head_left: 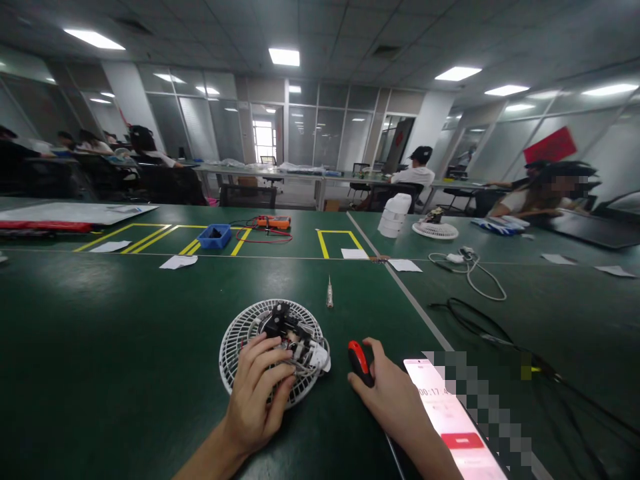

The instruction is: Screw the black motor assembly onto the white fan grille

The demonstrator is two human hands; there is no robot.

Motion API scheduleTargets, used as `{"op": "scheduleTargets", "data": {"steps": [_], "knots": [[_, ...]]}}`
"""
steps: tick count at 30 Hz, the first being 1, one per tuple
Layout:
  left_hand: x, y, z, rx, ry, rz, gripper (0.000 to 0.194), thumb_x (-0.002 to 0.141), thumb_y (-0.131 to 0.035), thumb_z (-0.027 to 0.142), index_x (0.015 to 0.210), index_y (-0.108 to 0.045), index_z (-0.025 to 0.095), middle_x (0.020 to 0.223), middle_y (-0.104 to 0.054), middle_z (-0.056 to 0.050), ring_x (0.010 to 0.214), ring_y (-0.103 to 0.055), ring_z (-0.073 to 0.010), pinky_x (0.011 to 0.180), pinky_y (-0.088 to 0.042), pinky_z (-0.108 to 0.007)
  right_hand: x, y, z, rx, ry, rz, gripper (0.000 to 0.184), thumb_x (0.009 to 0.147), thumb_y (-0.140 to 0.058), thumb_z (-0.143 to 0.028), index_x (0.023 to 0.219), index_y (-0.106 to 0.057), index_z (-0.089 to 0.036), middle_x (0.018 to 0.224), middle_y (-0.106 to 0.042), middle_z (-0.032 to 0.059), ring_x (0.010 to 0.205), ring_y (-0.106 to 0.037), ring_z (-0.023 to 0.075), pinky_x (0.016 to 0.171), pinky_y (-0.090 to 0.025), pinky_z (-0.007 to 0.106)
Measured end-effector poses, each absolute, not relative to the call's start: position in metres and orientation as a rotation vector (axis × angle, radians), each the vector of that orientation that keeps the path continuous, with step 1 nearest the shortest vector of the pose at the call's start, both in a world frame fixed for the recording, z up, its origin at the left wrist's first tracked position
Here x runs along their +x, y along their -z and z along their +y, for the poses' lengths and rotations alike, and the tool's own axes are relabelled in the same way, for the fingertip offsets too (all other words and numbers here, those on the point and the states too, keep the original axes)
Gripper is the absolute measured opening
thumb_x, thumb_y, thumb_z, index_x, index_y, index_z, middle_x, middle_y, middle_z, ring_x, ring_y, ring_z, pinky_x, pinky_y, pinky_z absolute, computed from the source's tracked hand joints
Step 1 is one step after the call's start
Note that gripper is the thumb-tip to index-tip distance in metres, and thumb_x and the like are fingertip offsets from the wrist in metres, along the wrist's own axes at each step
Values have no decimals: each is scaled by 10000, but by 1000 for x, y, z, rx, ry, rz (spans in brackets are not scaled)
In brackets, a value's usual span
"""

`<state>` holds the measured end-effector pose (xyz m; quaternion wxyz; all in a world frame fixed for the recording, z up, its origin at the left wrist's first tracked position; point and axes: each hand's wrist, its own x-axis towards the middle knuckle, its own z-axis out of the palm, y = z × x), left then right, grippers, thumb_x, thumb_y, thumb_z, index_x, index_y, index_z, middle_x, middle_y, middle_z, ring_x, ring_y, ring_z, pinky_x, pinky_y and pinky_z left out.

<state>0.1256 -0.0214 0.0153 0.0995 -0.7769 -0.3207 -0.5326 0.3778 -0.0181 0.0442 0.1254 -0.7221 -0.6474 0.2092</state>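
Note:
A white round fan grille [235, 343] lies on the green table, with a black motor [281, 320] and grey wires bundled on top. My left hand [257, 387] curls over the near left side of this fan assembly, its fingers against the motor and wires. To the right, my right hand [393, 393] grips a screwdriver [359, 360] with a red and black handle. The handle points away from me, and the metal shaft comes out below the palm. A second, clear-handled screwdriver [329, 295] lies beyond the grille.
A lit phone [450, 413] lies beside my right forearm. Farther off are a blue bin [215, 237], an orange multimeter [274, 222] with leads, a white cylinder [394, 215] and another fan grille [435, 230]. Cables [480, 327] trail at right. People sit at other tables.

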Motion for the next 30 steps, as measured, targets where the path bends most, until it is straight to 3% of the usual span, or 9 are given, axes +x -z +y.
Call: {"op": "scheduleTargets", "data": {"steps": [8, 12, 17, 22, 30], "knots": [[125, -15, -22, -2289, 1582, -986, 209, 868, -614, 45, 1024, -633, 182, 1072, -680, -70, 1199, -571, -232, 1111, -434, -467, 382, -35, -14, -1957, -668, -1729, 480, 841, -592, -373, 1282, -480, -223, 786, -599, 3, 751, -637, 263, 664, -409, 363], [125, -14, -21, -2287, 1586, -1002, 195, 865, -624, 63, 1012, -639, 192, 1073, -687, -67, 1199, -581, -241, 1101, -447, -485, 378, -33, -15, -1681, -872, -1497, 510, 790, -663, -453, 1222, -504, -235, 695, -535, -60, 612, -576, 206, 602, -412, 339], [125, -12, -22, -2285, 1578, -1009, 202, 867, -628, 66, 1012, -641, 205, 1073, -697, -60, 1199, -582, -242, 1102, -448, -496, 367, -44, -21, -1229, -1327, -1171, 665, 706, -817, -469, 1232, -493, -224, 802, -679, -4, 699, -636, 204, 652, -477, 336], [124, -14, -22, -2299, 1575, -994, 201, 878, -621, 68, 1024, -643, 204, 1065, -699, -60, 1194, -576, -239, 1102, -442, -491, 360, -53, -29, -1080, -1395, -922, 602, 723, -833, -385, 1235, -568, -211, 878, -729, 40, 780, -686, 225, 684, -526, 347], [122, -18, -19, -2234, 1667, -992, 241, 870, -601, 9, 1046, -636, 170, 1051, -697, -64, 1182, -577, -228, 1094, -446, -458, 364, -48, -23, -1000, -1442, -684, 531, 644, -896, -356, 1082, -637, -203, 938, -759, 82, 830, -719, 249, 761, -574, 404]]}}
